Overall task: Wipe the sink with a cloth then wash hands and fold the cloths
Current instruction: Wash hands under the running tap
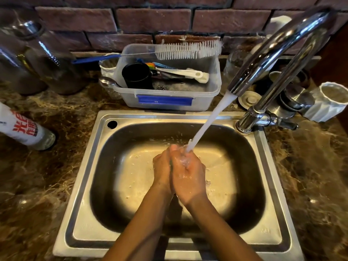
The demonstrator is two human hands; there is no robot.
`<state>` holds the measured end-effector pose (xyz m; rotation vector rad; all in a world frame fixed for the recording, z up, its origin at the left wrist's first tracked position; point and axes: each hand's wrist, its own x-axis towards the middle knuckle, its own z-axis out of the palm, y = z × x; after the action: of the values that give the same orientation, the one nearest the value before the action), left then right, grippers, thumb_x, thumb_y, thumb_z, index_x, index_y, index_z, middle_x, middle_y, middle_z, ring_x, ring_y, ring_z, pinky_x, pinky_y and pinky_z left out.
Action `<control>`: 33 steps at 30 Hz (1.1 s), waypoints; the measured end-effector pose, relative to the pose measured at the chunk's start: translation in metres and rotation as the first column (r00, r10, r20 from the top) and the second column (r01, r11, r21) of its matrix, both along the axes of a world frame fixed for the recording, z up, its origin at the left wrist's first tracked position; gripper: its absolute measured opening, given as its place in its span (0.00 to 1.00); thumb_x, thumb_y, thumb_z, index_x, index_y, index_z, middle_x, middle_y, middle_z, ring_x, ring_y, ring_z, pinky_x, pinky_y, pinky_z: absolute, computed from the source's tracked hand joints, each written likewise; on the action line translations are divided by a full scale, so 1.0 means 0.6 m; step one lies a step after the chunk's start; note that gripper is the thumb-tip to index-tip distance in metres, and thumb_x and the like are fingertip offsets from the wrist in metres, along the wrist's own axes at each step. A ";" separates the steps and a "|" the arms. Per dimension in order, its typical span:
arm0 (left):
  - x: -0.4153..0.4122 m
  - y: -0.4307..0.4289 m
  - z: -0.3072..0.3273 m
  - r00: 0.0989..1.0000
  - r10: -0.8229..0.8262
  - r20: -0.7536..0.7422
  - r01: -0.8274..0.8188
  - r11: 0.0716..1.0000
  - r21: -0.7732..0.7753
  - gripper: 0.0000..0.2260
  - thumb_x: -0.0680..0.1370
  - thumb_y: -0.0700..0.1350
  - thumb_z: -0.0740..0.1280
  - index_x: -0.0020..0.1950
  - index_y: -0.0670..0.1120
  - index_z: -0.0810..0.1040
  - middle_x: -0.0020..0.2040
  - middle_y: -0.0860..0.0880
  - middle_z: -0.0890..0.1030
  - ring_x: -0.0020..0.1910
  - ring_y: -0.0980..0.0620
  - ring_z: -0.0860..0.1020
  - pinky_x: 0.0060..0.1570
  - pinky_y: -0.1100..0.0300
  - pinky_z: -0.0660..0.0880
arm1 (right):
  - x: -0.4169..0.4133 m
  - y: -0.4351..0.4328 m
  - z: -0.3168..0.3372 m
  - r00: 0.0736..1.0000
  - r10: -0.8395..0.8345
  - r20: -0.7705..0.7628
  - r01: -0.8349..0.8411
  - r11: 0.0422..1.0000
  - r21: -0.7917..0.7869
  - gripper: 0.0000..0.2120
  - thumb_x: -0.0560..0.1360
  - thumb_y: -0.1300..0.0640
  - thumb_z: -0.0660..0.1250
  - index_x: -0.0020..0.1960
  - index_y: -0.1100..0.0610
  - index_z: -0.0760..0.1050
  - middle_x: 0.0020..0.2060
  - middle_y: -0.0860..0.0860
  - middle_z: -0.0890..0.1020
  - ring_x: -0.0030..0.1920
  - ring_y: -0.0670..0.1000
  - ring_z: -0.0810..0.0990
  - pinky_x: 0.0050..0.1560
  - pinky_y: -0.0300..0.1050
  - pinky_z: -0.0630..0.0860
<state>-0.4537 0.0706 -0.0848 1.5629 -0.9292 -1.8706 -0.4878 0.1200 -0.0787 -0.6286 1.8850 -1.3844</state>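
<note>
My left hand (162, 170) and my right hand (190, 178) are pressed palm to palm over the middle of the steel sink (90, 176). A stream of water (209, 119) runs from the chrome tap (263, 59) and lands on my right hand near the fingers, with drops splashing around. Neither hand holds anything. No cloth shows in the sink or on the counter; a grey cloth-like thing lies in the plastic tub (212, 95) behind the sink, partly hidden.
The tub holds a black cup (136, 75), utensils and a white bottle brush (188, 49). Glass jars (33, 59) stand at the back left, a white bottle (24, 129) lies on the left counter. A white cup (327, 102) and steel items sit right of the tap.
</note>
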 end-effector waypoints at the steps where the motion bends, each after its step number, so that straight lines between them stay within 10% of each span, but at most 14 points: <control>1: 0.000 0.001 0.002 0.999 -0.004 -0.038 0.005 1.000 0.027 0.14 0.82 0.49 0.63 0.49 0.42 0.84 0.35 0.47 0.83 0.34 0.53 0.83 0.33 0.63 0.79 | -0.006 -0.007 -0.007 1.000 -0.001 -0.023 0.002 0.999 0.033 0.14 0.81 0.41 0.60 0.49 0.49 0.79 0.38 0.44 0.83 0.42 0.46 0.84 0.45 0.40 0.81; 5: -0.011 0.004 0.010 0.989 0.053 -0.142 -0.026 0.982 0.185 0.13 0.82 0.52 0.63 0.52 0.45 0.83 0.44 0.44 0.85 0.42 0.48 0.84 0.42 0.53 0.82 | -0.065 -0.031 -0.031 0.997 0.031 -0.075 -0.014 0.977 0.213 0.09 0.81 0.51 0.64 0.44 0.50 0.78 0.38 0.45 0.81 0.44 0.51 0.82 0.41 0.38 0.74; 12: -0.002 -0.018 -0.007 0.976 0.097 -0.197 -0.045 0.966 0.253 0.11 0.82 0.50 0.61 0.49 0.48 0.81 0.40 0.48 0.79 0.38 0.53 0.81 0.36 0.58 0.77 | -0.035 -0.036 -0.027 0.987 0.094 -0.127 -0.085 0.994 0.067 0.12 0.83 0.47 0.61 0.49 0.50 0.81 0.40 0.48 0.82 0.44 0.46 0.82 0.45 0.25 0.72; 15: -0.009 -0.022 0.003 0.967 0.079 -0.244 0.013 0.936 0.352 0.18 0.80 0.54 0.63 0.58 0.42 0.82 0.41 0.44 0.82 0.41 0.47 0.82 0.40 0.55 0.78 | -0.086 -0.045 -0.037 1.000 0.024 -0.012 -0.021 0.978 0.206 0.10 0.81 0.52 0.66 0.41 0.47 0.79 0.38 0.46 0.82 0.48 0.53 0.84 0.53 0.46 0.81; 21: -0.009 -0.023 -0.012 0.932 0.205 -0.299 -0.105 0.942 0.319 0.19 0.75 0.57 0.69 0.49 0.41 0.83 0.38 0.44 0.78 0.40 0.48 0.81 0.50 0.49 0.78 | -0.021 -0.027 -0.005 0.936 0.240 -0.258 -0.241 0.970 0.027 0.16 0.82 0.42 0.58 0.47 0.51 0.78 0.38 0.54 0.83 0.40 0.51 0.84 0.44 0.47 0.82; 25: 0.004 -0.029 -0.005 0.897 0.149 -0.416 0.056 0.895 0.443 0.16 0.79 0.53 0.64 0.48 0.42 0.84 0.40 0.42 0.82 0.36 0.47 0.82 0.42 0.53 0.77 | -0.075 -0.045 -0.037 0.997 0.060 -0.055 -0.048 0.979 0.197 0.07 0.79 0.48 0.68 0.43 0.47 0.77 0.38 0.46 0.82 0.47 0.51 0.84 0.47 0.43 0.81; 28: 0.010 -0.028 -0.011 0.871 0.171 -0.461 0.076 0.880 0.469 0.17 0.76 0.53 0.69 0.57 0.42 0.81 0.47 0.42 0.81 0.43 0.45 0.81 0.46 0.51 0.79 | -0.092 -0.046 -0.047 0.962 -0.069 0.263 -0.019 0.948 0.318 0.08 0.80 0.50 0.66 0.43 0.49 0.79 0.47 0.52 0.84 0.52 0.57 0.83 0.58 0.58 0.81; 33: 0.010 -0.023 -0.039 0.942 0.119 -0.314 -0.016 0.950 0.311 0.16 0.73 0.49 0.70 0.56 0.40 0.84 0.43 0.44 0.84 0.40 0.47 0.82 0.45 0.54 0.80 | -0.076 -0.023 -0.025 0.977 -0.043 0.209 -0.005 0.975 0.224 0.11 0.77 0.52 0.62 0.45 0.52 0.83 0.44 0.52 0.85 0.50 0.54 0.84 0.57 0.59 0.81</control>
<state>-0.4480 0.0566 -0.1084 1.3607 -0.4465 -2.2166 -0.5334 0.1064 -0.0938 -0.3374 1.8421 -1.1779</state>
